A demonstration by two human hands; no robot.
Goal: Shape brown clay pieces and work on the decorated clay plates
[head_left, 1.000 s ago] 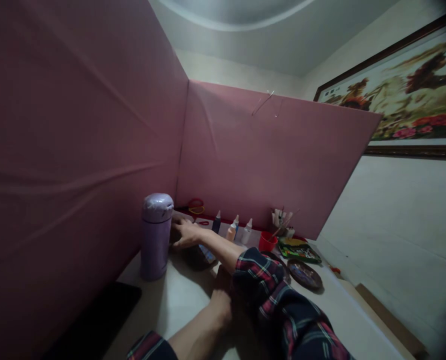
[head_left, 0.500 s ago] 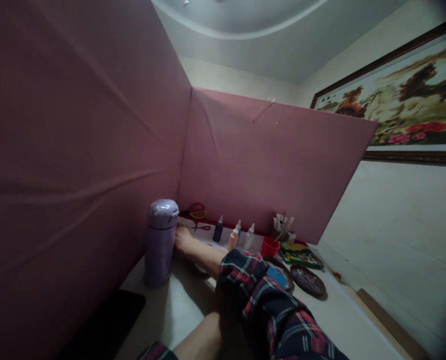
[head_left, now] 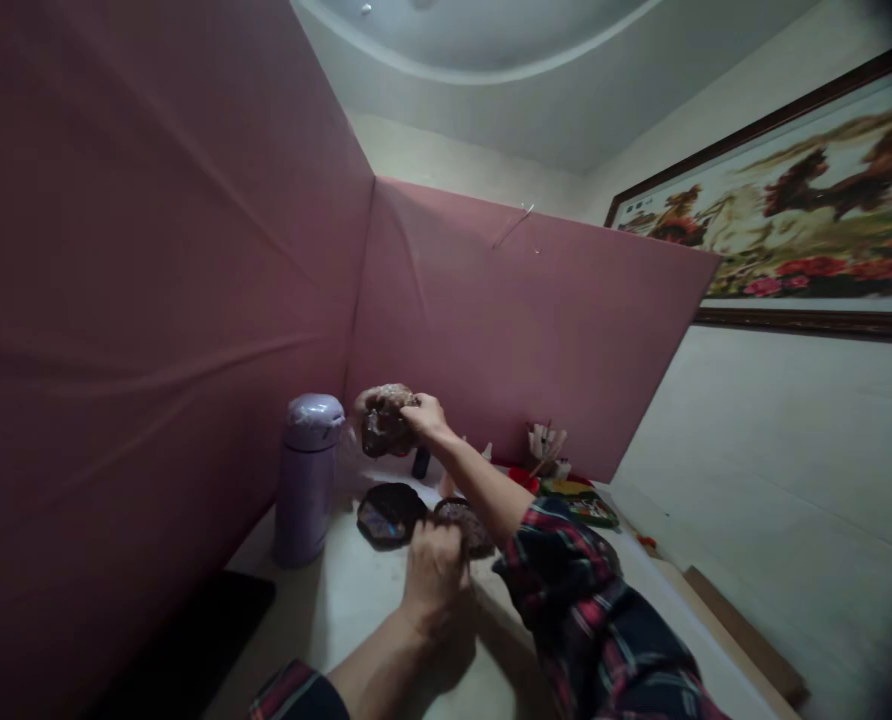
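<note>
Gripping the plastic-wrapped brown lump (head_left: 386, 422) with my right hand (head_left: 425, 416), I hold it up just right of the purple bottle (head_left: 307, 490); a firm pinch should stop it slipping. My left hand (head_left: 437, 565) curls farther right of the bottle; whether it grasps anything, I cannot tell.

The right hand (head_left: 426, 414) holds a plastic-wrapped brown lump (head_left: 383, 424) (a lavender flask (head_left: 307, 485) stands near).

1. It looks like a room in a home, set up as a craft corner.
2. A framed horse picture (head_left: 798, 200) hangs on the pale wall (head_left: 806, 450).
3. Pink panels (head_left: 521, 330) screen a white table (head_left: 367, 590) bearing paintbrushes (head_left: 546, 441) and a red cup (head_left: 522, 478).
</note>
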